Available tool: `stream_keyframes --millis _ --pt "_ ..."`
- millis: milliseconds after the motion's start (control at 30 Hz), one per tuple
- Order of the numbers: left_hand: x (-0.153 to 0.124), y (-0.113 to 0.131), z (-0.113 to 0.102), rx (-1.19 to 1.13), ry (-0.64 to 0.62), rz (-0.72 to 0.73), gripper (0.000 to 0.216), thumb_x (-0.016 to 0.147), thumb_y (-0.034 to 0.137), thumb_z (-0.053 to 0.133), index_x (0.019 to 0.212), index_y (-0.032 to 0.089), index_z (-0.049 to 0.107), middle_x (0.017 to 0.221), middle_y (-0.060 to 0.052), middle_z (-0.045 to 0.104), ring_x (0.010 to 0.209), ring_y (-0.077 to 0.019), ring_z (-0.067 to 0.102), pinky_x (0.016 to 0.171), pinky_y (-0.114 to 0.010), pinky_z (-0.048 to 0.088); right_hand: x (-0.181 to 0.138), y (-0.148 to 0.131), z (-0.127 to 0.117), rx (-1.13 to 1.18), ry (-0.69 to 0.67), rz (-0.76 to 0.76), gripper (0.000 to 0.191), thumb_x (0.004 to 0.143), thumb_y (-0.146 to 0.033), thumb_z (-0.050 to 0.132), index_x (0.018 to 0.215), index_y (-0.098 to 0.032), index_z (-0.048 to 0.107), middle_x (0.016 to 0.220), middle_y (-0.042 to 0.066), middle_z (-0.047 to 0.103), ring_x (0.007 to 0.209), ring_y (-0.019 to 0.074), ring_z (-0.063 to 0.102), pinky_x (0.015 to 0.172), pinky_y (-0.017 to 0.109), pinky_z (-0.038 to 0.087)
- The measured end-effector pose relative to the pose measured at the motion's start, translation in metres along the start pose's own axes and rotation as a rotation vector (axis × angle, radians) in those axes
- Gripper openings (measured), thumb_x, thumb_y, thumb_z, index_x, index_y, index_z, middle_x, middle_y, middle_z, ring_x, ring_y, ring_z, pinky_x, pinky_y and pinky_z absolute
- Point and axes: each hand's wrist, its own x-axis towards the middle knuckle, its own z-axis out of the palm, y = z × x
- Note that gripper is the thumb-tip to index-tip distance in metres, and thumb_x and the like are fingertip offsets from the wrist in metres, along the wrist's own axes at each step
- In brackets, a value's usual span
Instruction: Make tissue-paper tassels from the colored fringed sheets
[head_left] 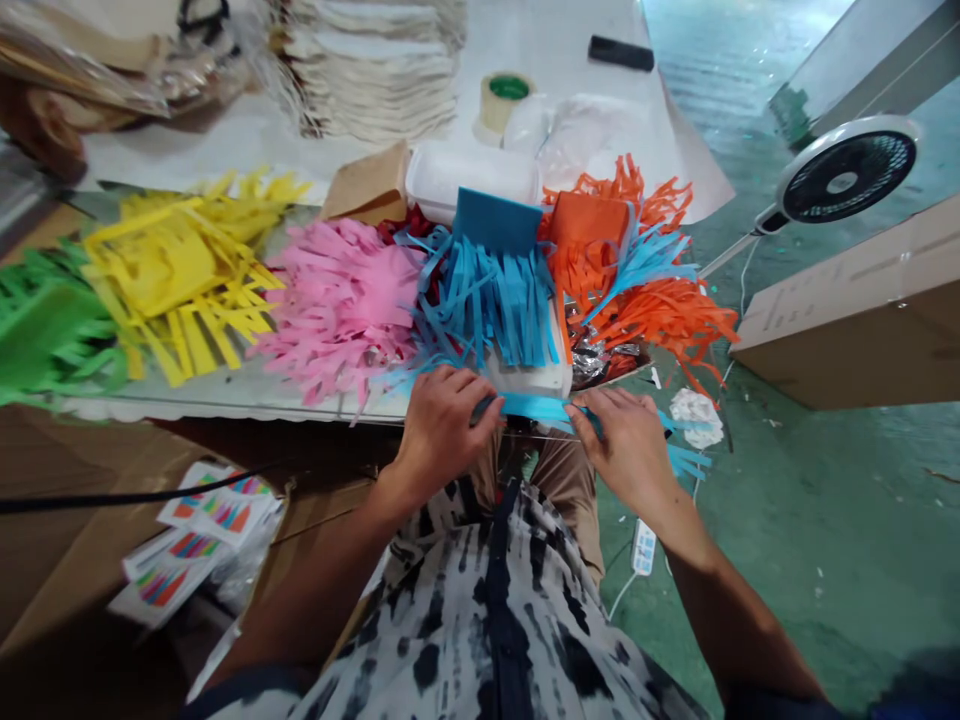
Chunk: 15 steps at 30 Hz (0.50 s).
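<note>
My left hand (444,418) and my right hand (628,440) are both closed on a strip of blue fringed paper (536,406), stretched between them at the table's near edge. Just beyond it lies a pile of blue fringed paper (491,290) draped over a white block (536,378). An orange fringe pile (637,270) lies to its right and a pink fringe pile (341,300) to its left.
Yellow fringe (184,270) and green fringe (45,330) lie further left on the table. A tape roll (504,98), stacked cream sheets (375,70) and plastic wrap sit behind. A fan (846,178) and a cardboard box (862,310) stand on the floor at right. Printed cards (199,540) lie below left.
</note>
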Motion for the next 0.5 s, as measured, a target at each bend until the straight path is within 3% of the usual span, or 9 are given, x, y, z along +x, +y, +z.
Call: stream_keyframes --millis 400,500 --pt "0.011 0.001 0.004 0.146 -0.042 0.023 0.021 0.100 0.034 0.063 0.084 0.020 0.065 0.087 -0.007 0.069 0.090 -0.0281 0.061 0.079 -0.043 0.043 0.004 -0.008 0.003 -0.077 0.017 0.090 0.020 0.105 -0.035 0.054 0.094 -0.023 0.064 0.087 0.006 0.075 0.087 0.0268 0.062 0.076 0.040 0.030" --pt "0.010 0.006 0.004 0.153 0.042 0.033 0.012 0.099 0.030 0.066 0.103 0.019 0.069 0.102 -0.010 0.073 0.099 -0.0292 0.063 0.085 -0.045 0.047 -0.002 -0.014 0.002 -0.150 0.121 0.089 0.020 0.106 -0.035 0.054 0.107 -0.022 0.069 0.105 0.011 0.076 0.101 0.0307 0.062 0.085 0.044 0.033"
